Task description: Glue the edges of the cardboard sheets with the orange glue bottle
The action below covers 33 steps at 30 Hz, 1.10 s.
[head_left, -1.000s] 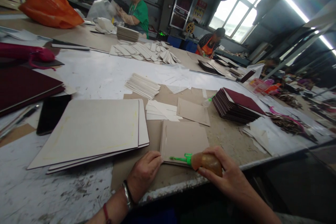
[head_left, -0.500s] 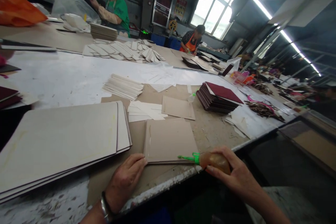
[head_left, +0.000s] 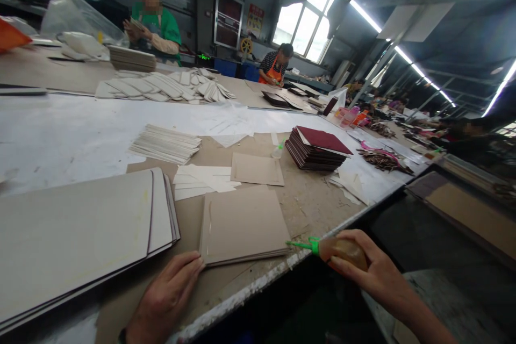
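My right hand (head_left: pixel 368 274) is closed round an amber glue bottle (head_left: pixel 342 251) with a green nozzle. The nozzle tip (head_left: pixel 296 244) points at the near right corner of a small stack of square brown boards (head_left: pixel 242 223). My left hand (head_left: pixel 169 293) lies on the table with its fingers curled, and the fingertips press the stack's near left corner. The stack sits close to the table's front edge (head_left: pixel 258 285).
A pile of large pale boards (head_left: pixel 80 236) lies to the left. Behind are white paper strips (head_left: pixel 165 142), loose paper sheets (head_left: pixel 201 177), a single brown board (head_left: pixel 256 168) and a stack of dark red covers (head_left: pixel 316 146). Two other people work at the far side.
The view has swung to the right. The glue nozzle has slid right along the stack's near edge to its right corner. My left hand stays at the left corner.
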Available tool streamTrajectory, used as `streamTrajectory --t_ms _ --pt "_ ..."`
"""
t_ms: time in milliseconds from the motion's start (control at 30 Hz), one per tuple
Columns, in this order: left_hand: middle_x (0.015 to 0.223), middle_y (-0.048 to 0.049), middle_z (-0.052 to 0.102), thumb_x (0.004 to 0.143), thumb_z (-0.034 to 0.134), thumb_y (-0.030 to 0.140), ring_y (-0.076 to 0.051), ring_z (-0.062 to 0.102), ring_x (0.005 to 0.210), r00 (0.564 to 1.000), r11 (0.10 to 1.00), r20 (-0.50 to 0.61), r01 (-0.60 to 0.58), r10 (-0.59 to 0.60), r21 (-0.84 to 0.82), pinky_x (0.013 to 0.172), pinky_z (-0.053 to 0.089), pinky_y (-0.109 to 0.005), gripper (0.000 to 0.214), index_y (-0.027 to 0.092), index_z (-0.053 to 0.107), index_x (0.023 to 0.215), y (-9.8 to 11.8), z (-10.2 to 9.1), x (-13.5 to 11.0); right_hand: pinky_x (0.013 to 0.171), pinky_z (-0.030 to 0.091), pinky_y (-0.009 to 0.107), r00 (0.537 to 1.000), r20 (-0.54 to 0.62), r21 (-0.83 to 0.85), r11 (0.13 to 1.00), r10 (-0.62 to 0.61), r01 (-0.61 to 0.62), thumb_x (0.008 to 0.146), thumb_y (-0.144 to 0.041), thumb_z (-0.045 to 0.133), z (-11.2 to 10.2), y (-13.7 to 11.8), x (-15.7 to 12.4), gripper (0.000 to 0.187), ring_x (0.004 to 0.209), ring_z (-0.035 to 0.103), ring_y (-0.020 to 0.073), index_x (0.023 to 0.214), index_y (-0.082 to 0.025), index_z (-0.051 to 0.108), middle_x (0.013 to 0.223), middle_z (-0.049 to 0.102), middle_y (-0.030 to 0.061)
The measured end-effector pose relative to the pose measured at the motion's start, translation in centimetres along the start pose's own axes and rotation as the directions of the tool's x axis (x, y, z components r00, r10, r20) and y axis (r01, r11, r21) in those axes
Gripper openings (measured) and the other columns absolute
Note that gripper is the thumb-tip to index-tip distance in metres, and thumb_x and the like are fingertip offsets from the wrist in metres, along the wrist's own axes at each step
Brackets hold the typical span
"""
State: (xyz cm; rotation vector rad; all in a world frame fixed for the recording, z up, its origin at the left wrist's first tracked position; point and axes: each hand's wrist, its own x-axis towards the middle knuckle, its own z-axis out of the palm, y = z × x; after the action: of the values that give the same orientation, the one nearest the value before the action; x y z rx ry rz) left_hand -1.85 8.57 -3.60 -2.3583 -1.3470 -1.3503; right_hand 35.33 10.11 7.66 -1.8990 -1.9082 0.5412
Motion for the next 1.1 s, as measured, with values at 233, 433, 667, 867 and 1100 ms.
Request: streamTrajectory --t_ms 233,433,667,867,1100 --pt "0.1 -0.0029 0.065 0.095 0.041 0.03 -0.009 0.064 0.091 0.999 1.0 0.05 0.017 -0.016 -0.022 0.093 0.044 -0.014 0.026 0.02 0.064 0.103 -1.1 0.6 -1.7 0.065 0.049 0.031 0.994 -0.106 0.049 0.999 0.007 -0.002 0.071 -0.052 0.063 1.1 0.4 3.4 0.042 0.079 0.062 0.0225 0.099 -0.023 0.055 0.093 0.064 0.004" --pt "0.11 -0.0019 0.063 0.094 0.042 0.029 -0.012 0.063 0.097 0.996 0.999 0.088 0.027 -0.024 -0.036 0.098 0.043 -0.018 0.028 0.023 0.06 0.114 -2.5 1.6 -4.0 0.07 0.048 0.033 0.969 -0.173 0.031 0.982 -0.177 0.185 0.071 -0.047 0.064 2.6 -0.1 8.5 0.036 0.082 0.059 0.0221 0.095 -0.022 0.055 0.091 0.06 0.004" --pt "0.113 -0.0029 0.06 0.095 0.039 0.023 -0.01 0.059 0.104 0.993 1.0 0.12 -0.004 0.006 -0.013 0.102 0.037 -0.018 0.029 0.021 0.059 0.116 -2.5 1.4 -3.9 0.071 0.047 0.033 0.964 -0.126 0.014 0.971 -0.236 0.24 0.07 -0.047 0.065 2.2 -0.1 9.8 0.036 0.081 0.058 0.0217 0.095 -0.023 0.055 0.091 0.059 0.0033" --pt "0.102 -0.0026 0.065 0.095 0.042 0.028 -0.007 0.063 0.094 0.997 1.0 0.072 -0.024 0.024 -0.003 0.099 0.037 -0.013 0.025 0.019 0.063 0.104 -1.6 0.8 -2.1 0.07 0.047 0.033 0.974 -0.035 0.01 0.974 -0.226 0.226 0.071 -0.043 0.066 1.0 0.2 7.9 0.033 0.078 0.058 0.0206 0.096 -0.022 0.056 0.088 0.059 0.0025" --pt "0.094 -0.0028 0.066 0.096 0.039 0.03 -0.006 0.065 0.087 0.999 0.999 0.024 -0.047 0.046 0.015 0.095 0.039 -0.012 0.03 0.018 0.066 0.096 -0.7 0.2 -0.5 0.068 0.047 0.031 0.985 0.046 0.01 0.986 -0.168 0.168 0.073 -0.042 0.065 0.0 -0.2 5.1 0.033 0.078 0.058 0.0202 0.097 -0.022 0.055 0.088 0.06 0.0026"
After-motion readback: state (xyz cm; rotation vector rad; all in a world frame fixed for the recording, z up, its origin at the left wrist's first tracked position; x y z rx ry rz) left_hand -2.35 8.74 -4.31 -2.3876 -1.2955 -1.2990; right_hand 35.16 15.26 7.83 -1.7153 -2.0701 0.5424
